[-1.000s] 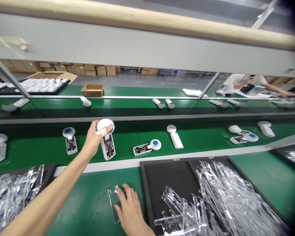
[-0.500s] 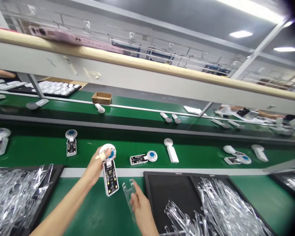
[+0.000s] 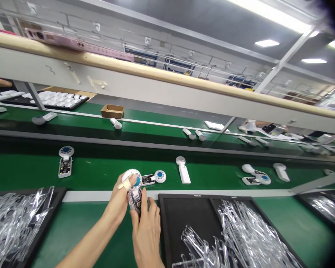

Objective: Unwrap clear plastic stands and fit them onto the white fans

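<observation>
Holding hand: the left hand [image 3: 119, 197] is closed around the round head of a white device [image 3: 136, 192], its thumb, with a pale wrap, lying across the blue-centred face.
Other hand: the right hand [image 3: 147, 230] is partly open, thumb and forefinger at either side of the device's circuit-board end; how firmly they grip cannot be told.
White device: between both hands, head uppermost, in front of the pale strip [image 3: 86, 196] edging the green belt [image 3: 95, 178].
Clear plastic: glossy edges show along the board; fingers hide how they sit.
Belt: an open unit [image 3: 148, 180] lies just behind the held device; a closed unit [image 3: 184, 172] lies farther right.
Black tray: beside the right hand, the tray [image 3: 190, 210] bears heaped clear parts [image 3: 254, 238].
Far side: a cardboard box [image 3: 112, 111].
</observation>
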